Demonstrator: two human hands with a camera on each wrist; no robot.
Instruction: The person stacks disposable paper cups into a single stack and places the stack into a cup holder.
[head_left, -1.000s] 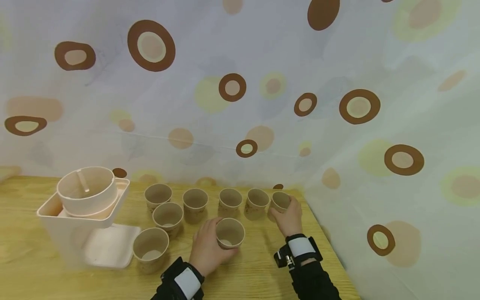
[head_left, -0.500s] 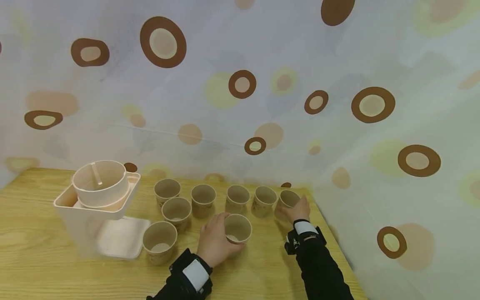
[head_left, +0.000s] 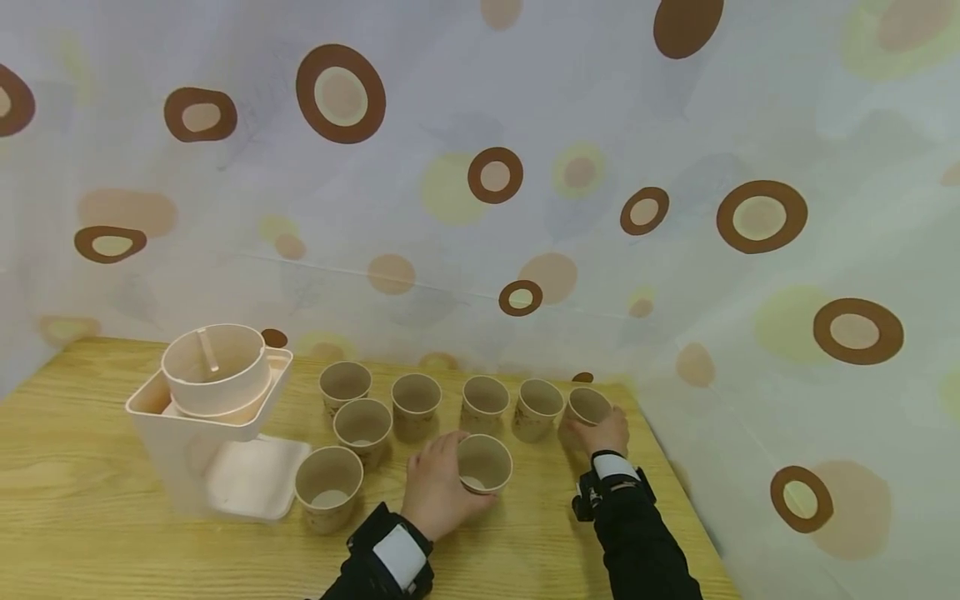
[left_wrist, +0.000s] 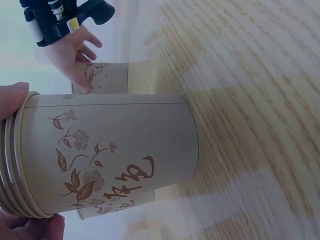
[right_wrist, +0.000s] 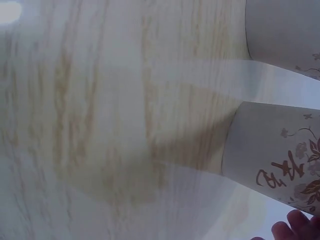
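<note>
Right hand (head_left: pixel 606 432) has drawn back slightly from the rim of the end cup (head_left: pixel 588 405) since a second ago; the head view has also swung left. Fingers of that hand are spread and loosely extended in the left wrist view, with the thumb close along the cup; whether it touches cannot be told. End cup stands upright on the table (head_left: pixel 525 533), at the right end of the back row.

Left hand (head_left: pixel 438 487) grips the cup stack (head_left: pixel 484 464) near the top, thumb on one side and fingers on the other. Several nested rims show in the left wrist view; the outer cup bears brown flowers and lettering. Contact between stack and table cannot be confirmed.

Beyond the hands, four other cups (head_left: pixel 416 396) complete the back row. Two nearer cups (head_left: pixel 328 479) come forward from its left end, left of the stack. All stand upright.

Farther left is a pale container (head_left: pixel 176 458) with a round vessel (head_left: pixel 217 392) seated in its top and a flat tray (head_left: pixel 255 479) at its base. Patterned cloth (head_left: pixel 435 100) with brown rings hangs behind the table.
</note>
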